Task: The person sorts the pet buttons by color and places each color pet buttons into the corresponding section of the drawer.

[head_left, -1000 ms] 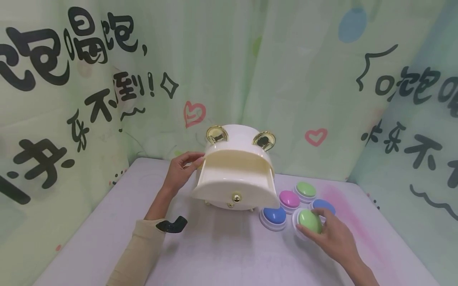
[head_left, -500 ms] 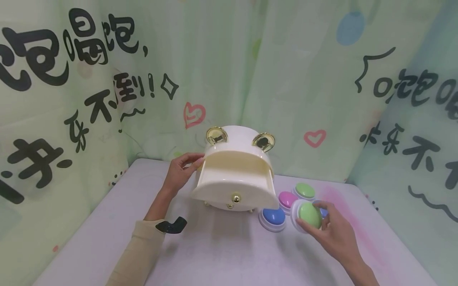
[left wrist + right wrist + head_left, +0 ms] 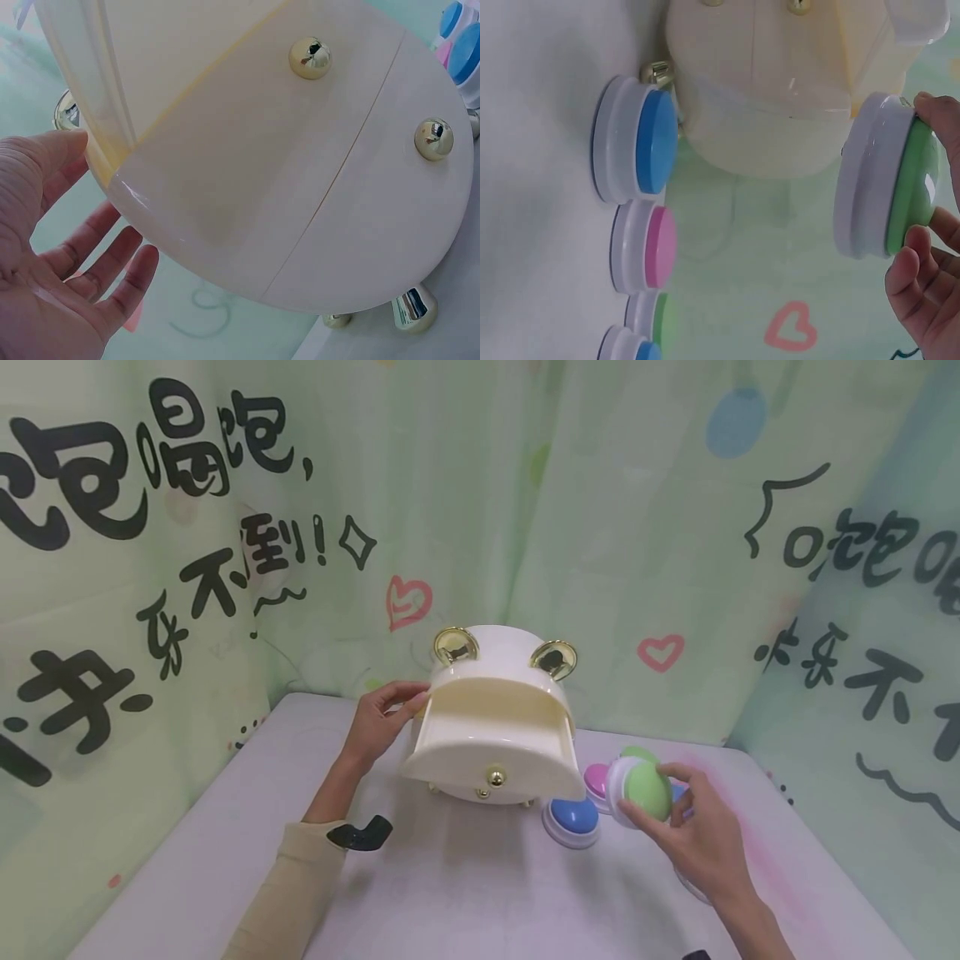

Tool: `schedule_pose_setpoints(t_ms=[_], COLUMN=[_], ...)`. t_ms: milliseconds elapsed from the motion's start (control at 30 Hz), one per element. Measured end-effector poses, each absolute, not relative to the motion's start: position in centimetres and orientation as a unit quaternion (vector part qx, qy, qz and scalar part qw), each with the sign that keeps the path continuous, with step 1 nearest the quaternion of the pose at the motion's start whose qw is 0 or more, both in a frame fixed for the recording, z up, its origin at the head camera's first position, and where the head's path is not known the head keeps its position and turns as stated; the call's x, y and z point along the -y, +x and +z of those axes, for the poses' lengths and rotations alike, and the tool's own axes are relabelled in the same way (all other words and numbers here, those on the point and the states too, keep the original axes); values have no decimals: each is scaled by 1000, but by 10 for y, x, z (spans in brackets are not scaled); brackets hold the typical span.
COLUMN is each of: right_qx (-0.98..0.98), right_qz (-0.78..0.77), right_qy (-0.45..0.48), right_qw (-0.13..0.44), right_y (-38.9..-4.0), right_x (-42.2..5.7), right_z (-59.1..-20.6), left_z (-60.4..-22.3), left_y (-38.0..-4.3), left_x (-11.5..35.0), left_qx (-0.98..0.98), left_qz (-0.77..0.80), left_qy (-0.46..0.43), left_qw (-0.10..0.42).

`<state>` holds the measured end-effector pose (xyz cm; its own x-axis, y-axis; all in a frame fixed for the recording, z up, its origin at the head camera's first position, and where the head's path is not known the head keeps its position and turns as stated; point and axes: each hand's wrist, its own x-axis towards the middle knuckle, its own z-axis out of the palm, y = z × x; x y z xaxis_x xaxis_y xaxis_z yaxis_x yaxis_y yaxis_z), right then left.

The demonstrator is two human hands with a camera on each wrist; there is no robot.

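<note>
A white frog-shaped cabinet (image 3: pixel 510 656) with gold eyes stands on the table, its upper drawer (image 3: pixel 491 758) pulled out toward me. Against the cabinet's left side rests my left hand (image 3: pixel 381 720); the left wrist view has its thumb on the edge and the other fingers loosely bent. My right hand (image 3: pixel 705 835) pinches a green-topped push button (image 3: pixel 648 791) by its green dome, thumb on one side and fingers on the other. That button is tilted, its white base (image 3: pixel 862 176) turned toward the cabinet and lifted off the table. The drawer's interior looks bare where visible.
Right of the cabinet, a blue button (image 3: pixel 574 817), a pink button (image 3: pixel 597 779), another green button (image 3: pixel 664 324) and a second blue button (image 3: pixel 649 350) sit on the table (image 3: pixel 465 893). A pale rim (image 3: pixel 692 888) shows partly behind my right wrist. Printed curtains enclose the table.
My right hand has raised the green button from the table, moving it slightly up and tilting its base toward the cabinet. The left hand and the drawer have stayed in place.
</note>
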<state>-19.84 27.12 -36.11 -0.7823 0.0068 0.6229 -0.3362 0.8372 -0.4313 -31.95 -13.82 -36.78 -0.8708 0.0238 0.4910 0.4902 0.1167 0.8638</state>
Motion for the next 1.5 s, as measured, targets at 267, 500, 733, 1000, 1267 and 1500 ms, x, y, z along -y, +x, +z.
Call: schedule_pose_setpoints(t_ms=[267,500,733,1000,1267,1500], right_qx=[892,878,869,858,852,858], right_qz=[273,288,288,295,288,257], right_qy=[99,121,144,179,229,264], right_qw=[345,362,375,380,374,359], right_y=[-199,-202,-205,-209,-216,-228], right_x=[-261,-254,-245,-229,-214,-205], right_z=[-346,-327,-306,-289,-279,-278], left_z=[-367,-369,-367,-367,-369,-369], left_y=[-319,-320,-319,-317,-320,-320], left_x=[137,138,138,139,138,138], left_qx=[724,728,727,726,724,727], left_qz=[-642,-636,-636,-640,-642,-639], left_qy=[-180,-177,-179,-175,-175,-175], left_qw=[180,183,185,181,181,182])
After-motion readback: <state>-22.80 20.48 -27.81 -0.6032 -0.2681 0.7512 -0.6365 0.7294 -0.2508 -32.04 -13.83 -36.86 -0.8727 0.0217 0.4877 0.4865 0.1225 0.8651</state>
